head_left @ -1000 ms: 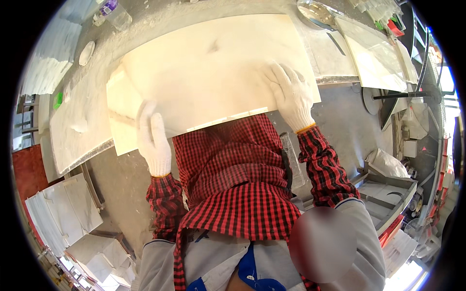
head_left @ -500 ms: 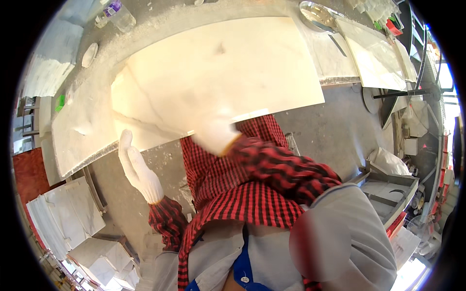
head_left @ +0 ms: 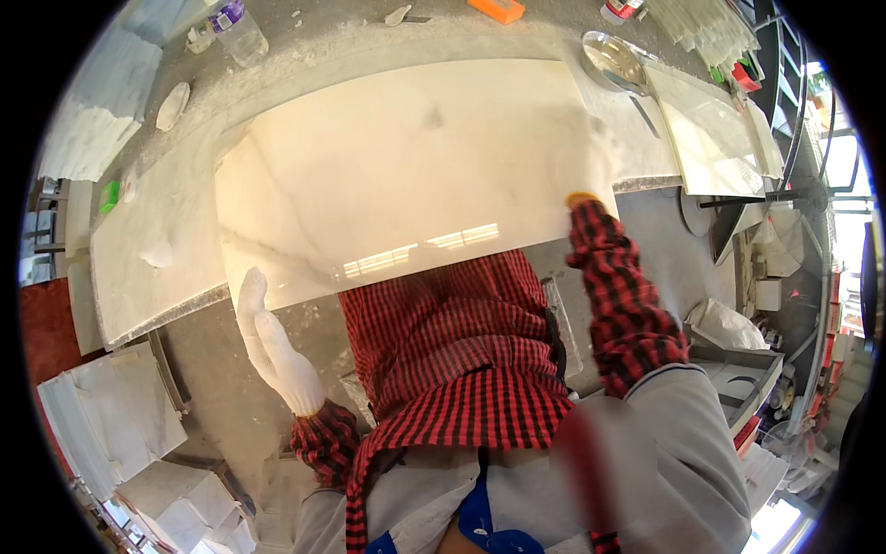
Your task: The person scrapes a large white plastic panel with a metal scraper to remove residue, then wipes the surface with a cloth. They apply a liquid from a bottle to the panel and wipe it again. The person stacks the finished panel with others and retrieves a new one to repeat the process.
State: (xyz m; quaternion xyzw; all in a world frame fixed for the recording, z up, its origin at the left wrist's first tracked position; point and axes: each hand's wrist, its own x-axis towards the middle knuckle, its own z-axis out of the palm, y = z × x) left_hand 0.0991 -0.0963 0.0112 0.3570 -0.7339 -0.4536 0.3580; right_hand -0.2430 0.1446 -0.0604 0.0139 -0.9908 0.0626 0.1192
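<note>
A large, cream-white polished stone slab (head_left: 397,175) with faint grey veins lies across the worktable (head_left: 152,231), its near edge jutting out over my checked apron. Window light glints along that edge. At the slab's near left corner is my left hand (head_left: 269,337) in a white knit glove, fingers stretched out, fingertips against or just beside the edge. My right hand (head_left: 595,162), also gloved, reaches to the slab's right end. It is smeared by motion and blends with the pale stone, so its fingers cannot be made out.
Toward the back stand a plastic bottle (head_left: 238,32), a metal bowl (head_left: 614,63) and an orange block (head_left: 496,9). Pale panels (head_left: 711,129) lie on the table's right. Stacked stone pieces (head_left: 115,402) sit low at left; a grey tray-like frame (head_left: 738,374) is at lower right.
My right hand has swept from the slab's near middle edge out to its right end. My left hand stays near the left corner. The view has shifted, showing more of the table's back.
</note>
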